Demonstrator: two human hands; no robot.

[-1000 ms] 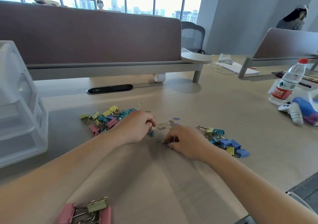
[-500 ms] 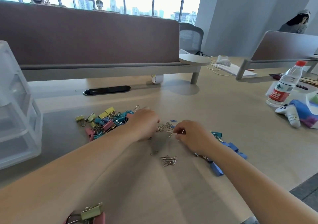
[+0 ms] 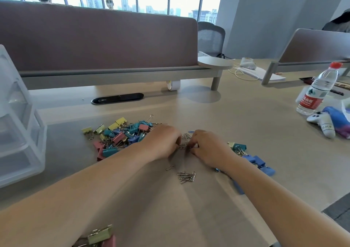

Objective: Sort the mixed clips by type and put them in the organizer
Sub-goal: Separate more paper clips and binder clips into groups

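A mixed heap of coloured binder clips point(image 3: 121, 136) lies left of centre on the desk. My left hand point(image 3: 162, 142) and my right hand point(image 3: 208, 148) meet over a small cluster of silver paper clips point(image 3: 184, 141), fingertips curled into it and pinching some. A separated bunch of silver paper clips point(image 3: 186, 176) lies nearer me, with a single clip point(image 3: 170, 168) beside it. Blue and teal binder clips point(image 3: 253, 161) sit right of my right wrist. The clear plastic drawer organizer point(image 3: 17, 121) stands at the far left. More binder clips point(image 3: 100, 236) lie at the bottom edge.
A grey-brown desk divider point(image 3: 98, 42) runs across the back. A water bottle point(image 3: 318, 91), a white game controller point(image 3: 322, 125) and a blue cloth stand at the right. A black cable slot point(image 3: 117, 98) and a tape roll point(image 3: 173, 85) lie behind the clips.
My right hand has dragged a bunch of paper clips toward me, left it there and returned to the cluster. My left hand shifted right to meet it.
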